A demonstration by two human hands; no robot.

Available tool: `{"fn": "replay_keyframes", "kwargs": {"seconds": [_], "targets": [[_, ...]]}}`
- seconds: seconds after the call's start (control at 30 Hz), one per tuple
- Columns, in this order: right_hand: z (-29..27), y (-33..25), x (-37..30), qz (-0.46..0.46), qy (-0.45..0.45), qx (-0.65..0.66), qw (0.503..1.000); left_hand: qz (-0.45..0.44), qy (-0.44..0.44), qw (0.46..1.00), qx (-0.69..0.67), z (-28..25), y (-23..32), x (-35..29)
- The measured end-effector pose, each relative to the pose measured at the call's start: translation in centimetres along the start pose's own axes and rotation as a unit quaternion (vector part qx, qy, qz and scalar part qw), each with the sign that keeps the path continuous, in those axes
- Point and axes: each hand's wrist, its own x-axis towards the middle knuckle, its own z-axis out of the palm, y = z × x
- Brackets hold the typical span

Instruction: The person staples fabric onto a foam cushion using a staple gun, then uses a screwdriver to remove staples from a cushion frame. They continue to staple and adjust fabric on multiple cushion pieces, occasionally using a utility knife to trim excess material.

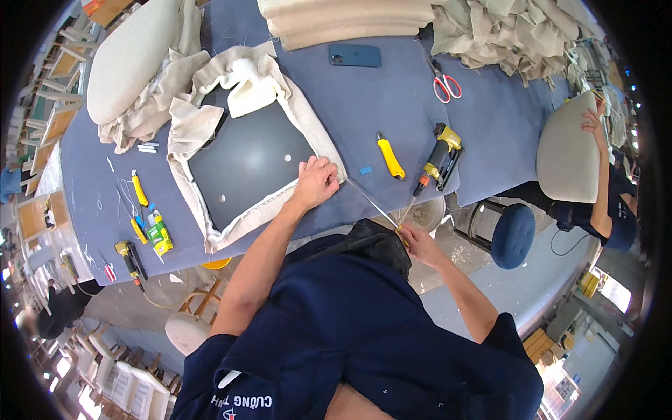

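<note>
A seat panel (245,164) lies underside up before me, its black board ringed by beige fabric (183,168) and white padding (253,91). My left hand (317,182) presses on its near right corner, fingers curled closed on the fabric edge. My right hand (420,245), off the table's front edge, is closed round the handle of a screwdriver-like tool (374,203). The tool's long thin metal shaft points to that corner, its tip close beside my left fingers. Whether the tip touches the fabric I cannot tell. At the far left the fabric is still folded loosely over the board.
Right of the panel lie a yellow-handled cutter (390,155), a staple gun (442,157), red-handled scissors (446,85) and a phone (355,56). Fabric piles (504,35) fill the back. Another staple gun (130,260) lies left. A co-worker holds a padded seat (568,150) at right, near a blue stool (513,236).
</note>
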Motion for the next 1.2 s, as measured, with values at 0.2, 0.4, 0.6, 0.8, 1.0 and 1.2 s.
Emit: {"fn": "replay_keyframes", "kwargs": {"seconds": [0.2,0.4,0.6,0.8,1.0,1.2], "targets": [[-0.5,-4.4,-2.5,0.139,-0.044,0.214,0.966,0.015,0.030,0.999,0.008,0.1,0.5,0.3],[-1.1,-7.3,-3.4,0.190,-0.088,0.280,0.937,-0.005,0.001,1.000,0.008,0.3,0.7,0.1],[-4.2,-5.0,0.0,0.200,-0.134,0.221,0.945,0.013,-0.027,1.000,-0.002,1.2,-0.1,0.6],[-1.3,4.8,6.7,-0.220,0.223,-0.230,0.921,0.014,-0.015,1.000,-0.006,0.6,-0.2,0.3],[3.7,7.6,5.5,-0.093,0.121,-0.042,0.987,-0.008,0.015,1.000,0.020,0.8,0.8,0.5],[1.3,6.3,7.4,-0.307,0.396,-0.275,0.820,-0.039,0.005,0.998,0.044,0.2,1.9,0.9]]}}
